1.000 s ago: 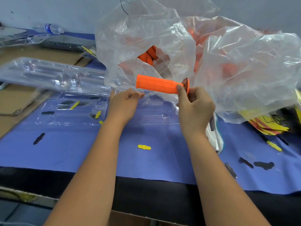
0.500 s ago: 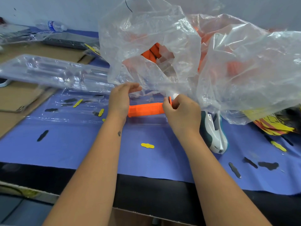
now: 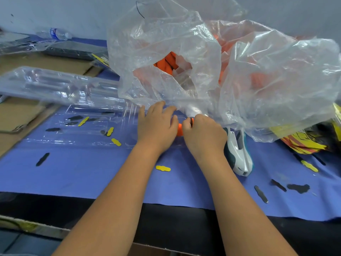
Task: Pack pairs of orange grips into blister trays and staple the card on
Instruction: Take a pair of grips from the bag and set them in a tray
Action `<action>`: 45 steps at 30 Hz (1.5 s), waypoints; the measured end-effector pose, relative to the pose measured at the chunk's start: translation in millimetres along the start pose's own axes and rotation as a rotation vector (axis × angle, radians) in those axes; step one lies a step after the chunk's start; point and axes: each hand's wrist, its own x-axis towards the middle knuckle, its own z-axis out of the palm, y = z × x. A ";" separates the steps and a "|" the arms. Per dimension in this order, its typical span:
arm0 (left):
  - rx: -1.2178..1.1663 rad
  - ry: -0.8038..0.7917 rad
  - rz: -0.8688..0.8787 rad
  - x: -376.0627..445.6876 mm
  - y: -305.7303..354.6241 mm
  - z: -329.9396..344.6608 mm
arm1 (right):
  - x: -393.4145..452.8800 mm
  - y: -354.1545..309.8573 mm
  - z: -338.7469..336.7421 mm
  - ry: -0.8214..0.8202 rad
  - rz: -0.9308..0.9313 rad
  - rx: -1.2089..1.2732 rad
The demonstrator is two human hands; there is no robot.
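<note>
The plastic bag (image 3: 203, 74) crowds twelve o'clock; desk (image 3: 92, 172) open toward six. My right hand (image 3: 203, 134) pinches the orange grip (image 3: 180, 129); my left hand (image 3: 156, 124) presses flat, fingers straight.

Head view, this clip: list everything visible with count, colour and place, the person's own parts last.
Orange grip: one, mostly hidden between both hands, low over the clear tray.
Blister trays: clear, a stack at left; count unclear.
Plastic bag: one, clear, centre-back, more orange grips inside.
Stapler: one, white and teal, right of the right hand.
Printed cards: yellow and black pile, far right.
Punch-outs: several, yellow and black, scattered on the blue cloth.
Water bottle: one, clear, back left.
Cardboard: brown, left.
Left hand: over the grip.
Right hand: curled on the grip's end.
</note>
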 end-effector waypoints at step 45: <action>-0.074 0.050 0.412 109.9 145.2 36.3 | 202.0 140.8 -59.6 -0.275 0.199 0.431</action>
